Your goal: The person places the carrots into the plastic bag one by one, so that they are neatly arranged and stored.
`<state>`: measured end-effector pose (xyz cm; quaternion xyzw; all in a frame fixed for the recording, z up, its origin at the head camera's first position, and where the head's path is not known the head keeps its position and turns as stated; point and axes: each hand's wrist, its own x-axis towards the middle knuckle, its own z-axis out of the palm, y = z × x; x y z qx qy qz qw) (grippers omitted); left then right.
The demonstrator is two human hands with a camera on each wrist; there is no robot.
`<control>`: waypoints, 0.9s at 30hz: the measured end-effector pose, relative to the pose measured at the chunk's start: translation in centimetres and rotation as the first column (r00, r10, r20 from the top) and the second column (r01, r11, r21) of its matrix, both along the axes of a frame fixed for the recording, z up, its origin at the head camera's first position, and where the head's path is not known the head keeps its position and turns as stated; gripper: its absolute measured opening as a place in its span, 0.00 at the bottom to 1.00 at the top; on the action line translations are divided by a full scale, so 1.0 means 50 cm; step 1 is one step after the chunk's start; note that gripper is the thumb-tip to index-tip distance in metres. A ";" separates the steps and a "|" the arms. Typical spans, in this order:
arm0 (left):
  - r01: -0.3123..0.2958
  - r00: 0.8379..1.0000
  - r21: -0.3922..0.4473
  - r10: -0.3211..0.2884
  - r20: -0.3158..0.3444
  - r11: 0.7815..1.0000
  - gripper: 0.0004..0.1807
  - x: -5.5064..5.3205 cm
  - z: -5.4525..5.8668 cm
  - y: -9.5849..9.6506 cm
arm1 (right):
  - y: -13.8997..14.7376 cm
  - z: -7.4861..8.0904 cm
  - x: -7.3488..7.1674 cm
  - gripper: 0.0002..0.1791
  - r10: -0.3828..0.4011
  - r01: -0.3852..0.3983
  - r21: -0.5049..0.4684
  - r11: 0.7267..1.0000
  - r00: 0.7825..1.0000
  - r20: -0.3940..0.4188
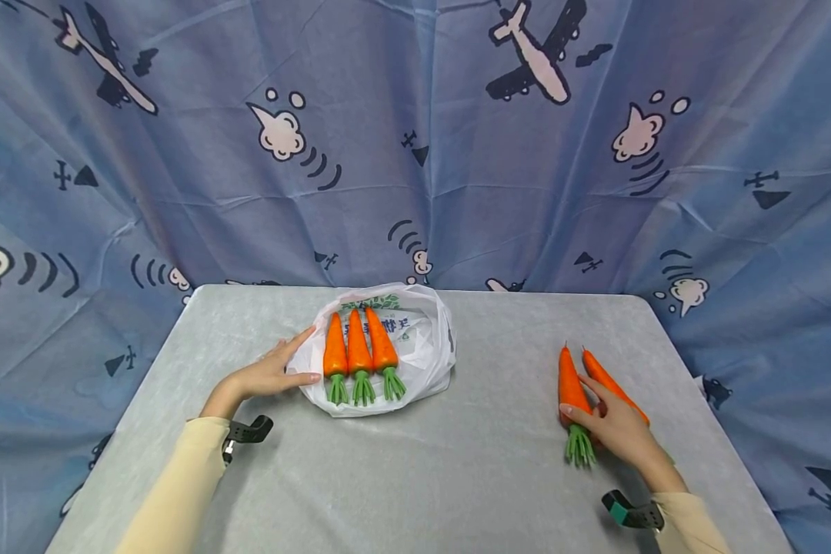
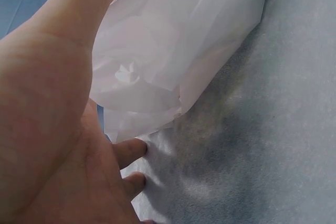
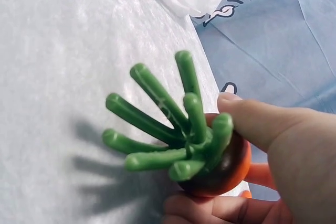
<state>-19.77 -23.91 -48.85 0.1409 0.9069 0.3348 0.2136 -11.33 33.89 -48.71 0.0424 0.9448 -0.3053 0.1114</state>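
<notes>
A white plastic bag lies with its mouth spread wide, and three orange carrots with green stalks sit side by side in it. My left hand rests against the bag's left side, fingers straight and spread, thumb on the near part of its rim. On the right, my right hand grips a carrot, thumb on one side and fingers on the other. Its thick green stalks fan out toward the camera in the right wrist view. Another carrot lies just beyond that hand, partly hidden by it.
The table has a pale grey cover. A blue curtain printed with planes and clouds hangs behind its far edge and down both sides. Dark straps circle both wrists over cream sleeves.
</notes>
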 end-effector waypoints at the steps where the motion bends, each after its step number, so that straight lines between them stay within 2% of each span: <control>1: 0.001 1.000 0.002 -0.001 -0.002 1.000 0.53 0.000 0.000 0.000 | -0.002 0.002 -0.001 0.50 0.003 -0.003 0.001 1.000 1.000 -0.001; 11: 0.008 1.000 -0.001 -0.008 -0.012 1.000 0.52 -0.004 -0.007 -0.003 | -0.050 0.024 -0.022 0.48 0.052 -0.050 0.070 0.996 0.998 -0.021; 18: 0.007 1.000 0.002 -0.007 -0.006 1.000 0.53 -0.003 -0.008 -0.005 | -0.106 0.034 -0.042 0.45 0.106 -0.105 0.028 0.994 0.994 -0.032; 27: 0.012 1.000 0.009 -0.012 -0.019 1.000 0.53 -0.001 -0.005 -0.004 | -0.176 0.035 -0.060 0.43 0.182 -0.183 0.002 0.983 0.978 -0.100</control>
